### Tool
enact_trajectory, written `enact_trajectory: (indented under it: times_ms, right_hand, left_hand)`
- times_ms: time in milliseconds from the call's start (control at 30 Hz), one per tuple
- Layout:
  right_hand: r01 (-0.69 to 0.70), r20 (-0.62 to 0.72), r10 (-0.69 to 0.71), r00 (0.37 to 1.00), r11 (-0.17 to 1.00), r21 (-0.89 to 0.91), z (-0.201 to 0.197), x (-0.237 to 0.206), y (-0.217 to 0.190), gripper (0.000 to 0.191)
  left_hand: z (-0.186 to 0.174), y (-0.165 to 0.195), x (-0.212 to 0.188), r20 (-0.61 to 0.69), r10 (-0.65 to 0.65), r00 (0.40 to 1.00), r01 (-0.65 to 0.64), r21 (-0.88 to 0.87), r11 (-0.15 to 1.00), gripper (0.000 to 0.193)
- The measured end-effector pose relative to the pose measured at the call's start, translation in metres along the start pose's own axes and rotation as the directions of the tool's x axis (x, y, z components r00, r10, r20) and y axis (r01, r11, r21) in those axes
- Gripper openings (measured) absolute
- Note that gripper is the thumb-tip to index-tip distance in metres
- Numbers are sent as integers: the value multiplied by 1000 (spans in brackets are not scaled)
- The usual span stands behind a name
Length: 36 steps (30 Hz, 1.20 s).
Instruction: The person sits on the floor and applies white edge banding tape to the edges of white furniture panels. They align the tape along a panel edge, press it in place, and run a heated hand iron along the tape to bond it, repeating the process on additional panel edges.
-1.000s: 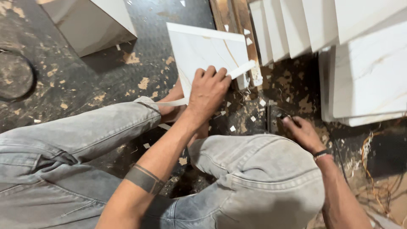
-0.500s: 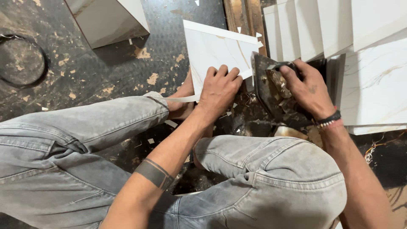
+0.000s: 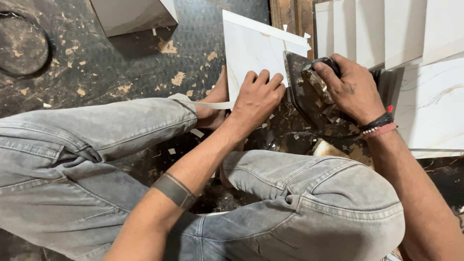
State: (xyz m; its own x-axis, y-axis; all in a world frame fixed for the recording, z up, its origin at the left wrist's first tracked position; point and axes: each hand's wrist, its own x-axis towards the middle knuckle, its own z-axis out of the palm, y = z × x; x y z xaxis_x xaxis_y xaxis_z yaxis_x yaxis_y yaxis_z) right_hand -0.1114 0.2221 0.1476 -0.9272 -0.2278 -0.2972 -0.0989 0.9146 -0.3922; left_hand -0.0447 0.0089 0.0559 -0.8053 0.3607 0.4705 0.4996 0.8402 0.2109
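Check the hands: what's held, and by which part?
Right hand grips the dark handheld cutting tool by its top handle. Left hand presses flat on the white marbled tile.

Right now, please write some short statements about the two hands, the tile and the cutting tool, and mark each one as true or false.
1. The left hand presses flat on the white tile. True.
2. The right hand is resting on the knee. False: it grips the dark cutting tool at the tile's right edge.
3. The tile lies on the dark floor. True.
4. The floor is clean. False: pale chips are scattered over it.
5. More white tiles stand stacked on the right. True.
6. The left hand holds a pencil. False: its fingers hold nothing.
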Motion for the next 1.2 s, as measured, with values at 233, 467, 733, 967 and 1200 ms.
enact_trajectory:
  times_ms: [233,467,733,967,1200]
  right_hand:
    - [166,-45,-165,985,986,9,9,1,-31,50]
    - [215,-7,-215,977,976,-44,21,-1,-61,48]
    - [143,32,-143,989,990,-17,27,8,-40,46]
    - [65,-35,-66,997,998,-14,-3,15,12,52]
    - [101,15,-101,995,995,0,3,13,-1,48]
  left_hand:
    - [-19,-9,-23,43,25,999,-27,55,998,8]
    - [-43,-22,-49,50,-7,999,5,32,999,11]
    - [-50,-27,-57,78,11,997,-19,101,995,10]
    - [-48,-28,-59,98,19,995,-24,48,999,7]
    - [-46,-26,-59,95,5,995,-10,52,999,8]
